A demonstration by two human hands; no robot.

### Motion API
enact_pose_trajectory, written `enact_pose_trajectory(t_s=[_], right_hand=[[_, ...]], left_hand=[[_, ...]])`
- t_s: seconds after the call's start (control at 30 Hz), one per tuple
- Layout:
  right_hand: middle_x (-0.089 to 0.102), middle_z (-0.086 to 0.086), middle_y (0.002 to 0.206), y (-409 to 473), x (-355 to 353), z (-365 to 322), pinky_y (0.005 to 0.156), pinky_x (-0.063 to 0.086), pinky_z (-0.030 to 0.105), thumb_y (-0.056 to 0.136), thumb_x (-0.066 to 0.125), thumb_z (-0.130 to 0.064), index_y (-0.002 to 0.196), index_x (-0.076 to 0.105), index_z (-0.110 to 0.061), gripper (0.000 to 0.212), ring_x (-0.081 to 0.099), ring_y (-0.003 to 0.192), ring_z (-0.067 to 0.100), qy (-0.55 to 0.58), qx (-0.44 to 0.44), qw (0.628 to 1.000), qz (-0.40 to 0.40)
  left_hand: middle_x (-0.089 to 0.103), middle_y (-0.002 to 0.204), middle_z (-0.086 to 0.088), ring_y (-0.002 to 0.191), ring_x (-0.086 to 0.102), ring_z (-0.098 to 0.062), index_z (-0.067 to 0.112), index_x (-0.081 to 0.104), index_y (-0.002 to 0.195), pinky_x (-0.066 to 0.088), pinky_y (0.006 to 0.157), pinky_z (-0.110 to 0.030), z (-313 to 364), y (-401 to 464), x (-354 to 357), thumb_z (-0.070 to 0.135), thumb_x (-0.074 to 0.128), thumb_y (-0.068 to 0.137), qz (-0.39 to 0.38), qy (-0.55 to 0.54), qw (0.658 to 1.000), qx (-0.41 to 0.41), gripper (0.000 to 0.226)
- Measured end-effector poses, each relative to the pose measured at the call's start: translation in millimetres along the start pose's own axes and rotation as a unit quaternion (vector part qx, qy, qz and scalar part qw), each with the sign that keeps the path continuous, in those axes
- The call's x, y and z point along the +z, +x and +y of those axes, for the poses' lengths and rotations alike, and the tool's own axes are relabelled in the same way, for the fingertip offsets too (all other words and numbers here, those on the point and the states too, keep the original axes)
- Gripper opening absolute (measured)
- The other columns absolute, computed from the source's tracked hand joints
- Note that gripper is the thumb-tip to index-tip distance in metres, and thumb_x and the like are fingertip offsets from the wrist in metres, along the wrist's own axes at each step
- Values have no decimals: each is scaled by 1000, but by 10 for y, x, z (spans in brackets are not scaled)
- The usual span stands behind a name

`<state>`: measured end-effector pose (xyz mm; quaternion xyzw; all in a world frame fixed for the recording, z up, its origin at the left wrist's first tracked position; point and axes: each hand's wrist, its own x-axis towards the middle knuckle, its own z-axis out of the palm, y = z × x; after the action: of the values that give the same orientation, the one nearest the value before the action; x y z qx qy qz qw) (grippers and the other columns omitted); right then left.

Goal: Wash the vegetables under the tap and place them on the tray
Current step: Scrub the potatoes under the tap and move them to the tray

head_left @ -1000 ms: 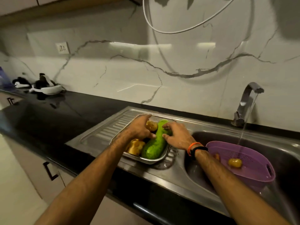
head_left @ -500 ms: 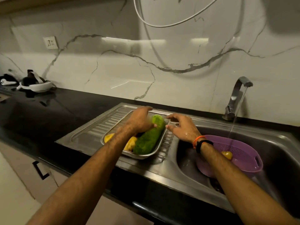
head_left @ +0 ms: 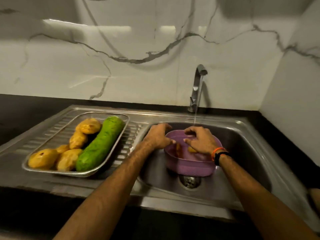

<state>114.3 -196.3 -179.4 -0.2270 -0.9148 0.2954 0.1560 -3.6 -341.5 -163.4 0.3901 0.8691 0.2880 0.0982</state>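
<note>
A steel tray [head_left: 52,172] on the sink's draining board holds a long green gourd [head_left: 102,144] and several yellow potatoes [head_left: 88,126]. In the basin stands a purple basket [head_left: 188,166] with two potatoes [head_left: 178,149] showing inside. My left hand [head_left: 156,138] hovers at the basket's left rim with loosely curled fingers and holds nothing. My right hand [head_left: 201,142] reaches over the basket with its fingers bent above a potato, part of which it hides. Water runs from the tap [head_left: 199,84] and lands just behind the basket.
The steel basin [head_left: 242,153] has a drain [head_left: 189,181] in front of the basket. Black countertop [head_left: 26,108] surrounds the sink, and a marble wall closes off the back and right side.
Both hands have left the gourd on the tray and moved right, over the purple basket in the sink. The view has swung right with them.
</note>
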Motion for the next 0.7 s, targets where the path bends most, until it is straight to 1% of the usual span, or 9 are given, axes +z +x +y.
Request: enact_pose_trajectory(t_s=[0.1,0.17,0.2,0.27,0.37,0.47,0.57,0.63,0.7], right_hand=[[69,-1,116,32,33,320,94,48,22,85,74,-20,120,66,-13,37,66,104,14,-33,33,998,-34],[72,1,109,91,80,483,96,49,33,85,72,-23,113,69,-14,30,67,101,20,-67,41,996,-49],[73,4,104,125,102,535,93,50,37,85,69,-24,107,71,-14,24,67,99,24,-86,40,994,-56],[73,9,99,214,146,628,88,52,40,87,64,-25,102,72,-14,20,66,96,29,-125,41,989,-75],[70,16,107,398,222,746,86,51,40,88,60,-28,106,69,-11,26,62,99,35,-178,54,977,-102],[62,21,117,614,339,884,90,49,43,90,56,-29,113,61,-8,32,58,107,40,-228,58,962,-136],[63,20,116,768,471,978,89,51,43,90,57,-28,107,62,-10,26,60,106,39,-268,43,949,-160],[62,20,118,847,556,1001,88,51,41,91,58,-26,109,65,-10,25,61,106,38,-288,29,944,-157],[59,21,122,876,598,1001,89,50,42,93,54,-28,118,61,-7,34,60,109,39,-315,14,940,-133]], left_hand=[[57,138,-6,125,55,-20,15,54,138,44,104,-27,24,128,290,31,84,77,-35,-8,999,-12,70],[56,139,-7,127,53,-21,14,53,138,43,106,-27,21,216,447,30,83,78,-51,-9,998,-18,69],[57,139,-7,126,54,-21,14,54,138,43,105,-27,12,250,504,29,82,79,-55,-10,998,-19,67],[61,133,-6,122,57,-19,13,55,136,43,103,-26,-17,328,605,26,81,80,-62,-12,998,-21,63],[65,125,-4,116,60,-19,13,56,134,45,101,-26,-104,426,690,25,81,80,-71,-10,997,-26,60],[63,127,-3,116,59,-19,14,56,133,46,101,-28,-186,525,752,27,81,79,-71,-12,997,-27,61],[61,129,-3,118,58,-19,16,55,133,45,100,-27,-213,606,813,28,81,80,-75,-18,997,-24,60],[61,129,-3,118,57,-19,17,55,132,45,99,-27,-242,653,843,28,81,80,-75,-21,997,-29,59],[61,128,-3,118,57,-19,17,56,131,45,100,-28,-259,685,858,28,81,79,-71,-27,996,-38,58]])
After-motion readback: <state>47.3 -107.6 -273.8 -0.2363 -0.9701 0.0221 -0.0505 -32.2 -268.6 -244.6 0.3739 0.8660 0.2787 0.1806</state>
